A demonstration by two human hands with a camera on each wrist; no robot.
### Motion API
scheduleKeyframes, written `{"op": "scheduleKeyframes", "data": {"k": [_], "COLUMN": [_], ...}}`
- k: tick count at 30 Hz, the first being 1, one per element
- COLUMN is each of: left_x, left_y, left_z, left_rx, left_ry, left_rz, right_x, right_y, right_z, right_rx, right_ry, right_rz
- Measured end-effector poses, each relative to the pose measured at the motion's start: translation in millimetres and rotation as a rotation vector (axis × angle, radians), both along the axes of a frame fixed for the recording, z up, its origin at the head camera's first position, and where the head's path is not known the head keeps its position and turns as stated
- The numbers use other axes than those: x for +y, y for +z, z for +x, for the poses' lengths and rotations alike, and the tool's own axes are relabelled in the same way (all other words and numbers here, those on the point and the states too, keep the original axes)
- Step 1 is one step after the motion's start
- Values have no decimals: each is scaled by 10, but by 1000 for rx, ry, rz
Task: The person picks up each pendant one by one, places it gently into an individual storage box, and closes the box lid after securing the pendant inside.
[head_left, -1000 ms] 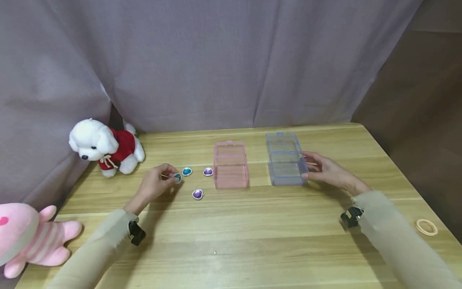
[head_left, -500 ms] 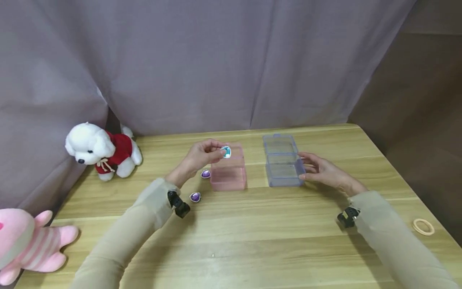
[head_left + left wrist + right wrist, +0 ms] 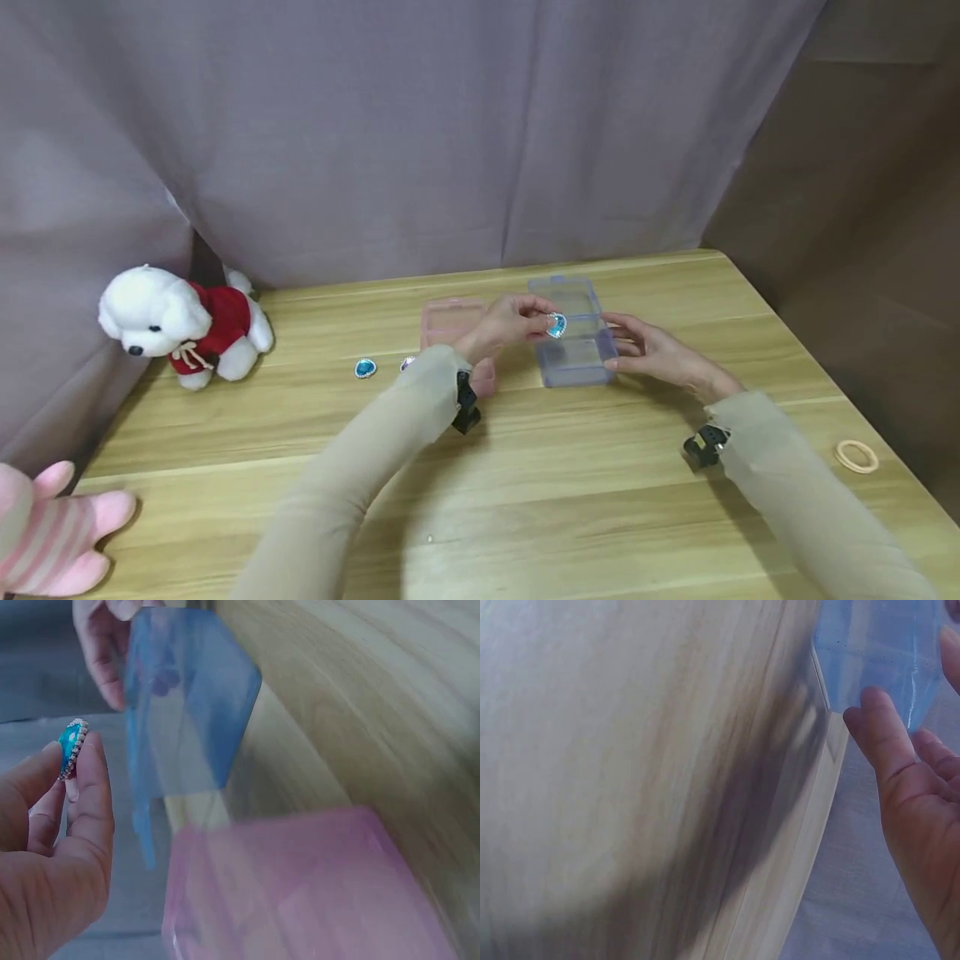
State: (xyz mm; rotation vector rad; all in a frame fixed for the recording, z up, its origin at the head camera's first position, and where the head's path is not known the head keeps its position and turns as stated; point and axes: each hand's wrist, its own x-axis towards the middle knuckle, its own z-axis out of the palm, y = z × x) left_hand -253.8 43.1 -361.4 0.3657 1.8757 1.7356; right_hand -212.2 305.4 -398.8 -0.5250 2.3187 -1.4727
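My left hand (image 3: 512, 322) pinches a blue heart-shaped gem (image 3: 557, 326) with a sparkling beaded rim between thumb and fingers. It holds the gem above the open, clear bluish plastic box (image 3: 574, 360). At that box's right side, my right hand (image 3: 651, 354) grips the wall, thumb near the front corner; in the right wrist view the thumb touches the bluish plastic (image 3: 874, 652). Under my left forearm stands an open pink clear box (image 3: 452, 317), partly hidden. To its left lie another blue gem (image 3: 365, 368) and a purple gem (image 3: 407, 363), mostly covered by the sleeve.
A white plush dog (image 3: 183, 325) in red sits at the back left, and a pink striped plush toy (image 3: 56, 533) lies at the front left. Pale rings (image 3: 857, 457) rest near the table's right edge. A grey curtain (image 3: 375, 142) hangs behind.
My left hand has picked the blue gem off the table and carried it rightwards, past the pink box to the bluish one. My right hand has stayed at the bluish box.
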Motion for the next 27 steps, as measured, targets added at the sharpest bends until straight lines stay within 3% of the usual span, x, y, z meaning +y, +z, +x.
{"op": "scheduleKeyframes", "data": {"k": [4, 14, 21, 27], "left_x": [148, 373, 460, 507], "left_y": [-64, -136, -140, -139], "left_z": [-13, -7, 1, -5], "left_rx": [55, 91, 111, 146], "left_ry": [-25, -26, -118, -140], "left_rz": [-65, -119, -207, -285], "right_x": [-20, -31, -68, -68], "right_y": [9, -25, -47, -57], "right_z": [7, 16, 24, 28], "right_rx": [-23, -48, -68, -78], "right_ry": [-2, -20, -15, -24], "right_rz": [-7, -23, -51, -59]}}
